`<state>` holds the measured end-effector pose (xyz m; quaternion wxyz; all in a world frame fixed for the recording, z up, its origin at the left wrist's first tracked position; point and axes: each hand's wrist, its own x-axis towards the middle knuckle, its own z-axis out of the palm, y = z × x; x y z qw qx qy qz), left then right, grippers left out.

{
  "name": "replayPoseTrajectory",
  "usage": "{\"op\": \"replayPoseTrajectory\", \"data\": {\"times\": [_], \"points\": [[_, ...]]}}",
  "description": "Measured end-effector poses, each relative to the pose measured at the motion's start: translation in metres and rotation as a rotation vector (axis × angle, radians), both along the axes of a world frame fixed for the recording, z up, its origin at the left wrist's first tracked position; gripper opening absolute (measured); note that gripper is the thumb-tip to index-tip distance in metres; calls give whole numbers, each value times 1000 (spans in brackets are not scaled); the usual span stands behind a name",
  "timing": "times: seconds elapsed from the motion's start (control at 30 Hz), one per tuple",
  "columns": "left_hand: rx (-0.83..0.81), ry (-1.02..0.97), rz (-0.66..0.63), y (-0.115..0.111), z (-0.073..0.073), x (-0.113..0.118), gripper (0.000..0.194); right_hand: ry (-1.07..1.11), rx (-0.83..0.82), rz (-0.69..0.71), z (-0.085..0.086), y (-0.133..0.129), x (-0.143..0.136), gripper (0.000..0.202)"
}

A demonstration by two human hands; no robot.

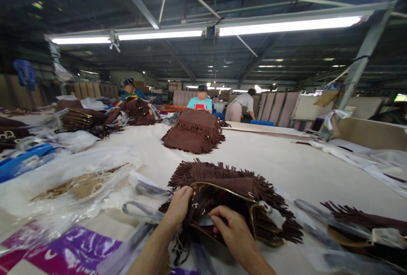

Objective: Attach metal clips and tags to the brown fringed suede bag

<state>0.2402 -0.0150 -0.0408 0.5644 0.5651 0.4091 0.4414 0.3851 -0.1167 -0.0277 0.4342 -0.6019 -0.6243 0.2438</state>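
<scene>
A brown fringed bag (235, 185) lies toward the surface's (263, 152) near edge, zip mouth open. The left hand (179, 205) has its fingers clasped on the rim. The right hand (230, 226) has curled fingers at a pale piece (206, 220) inside; cannot tell whether gripped.

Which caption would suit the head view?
Left hand holds an open, fringed brown bag; right hand is at its mouth.
</scene>
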Motion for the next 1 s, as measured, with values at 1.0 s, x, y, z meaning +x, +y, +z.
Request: {"op": "replayPoseTrajectory", "data": {"times": [1.0], "points": [[46,57,48,-6,-15,6,20,-528,500,34,-28,20,-5,11]]}}
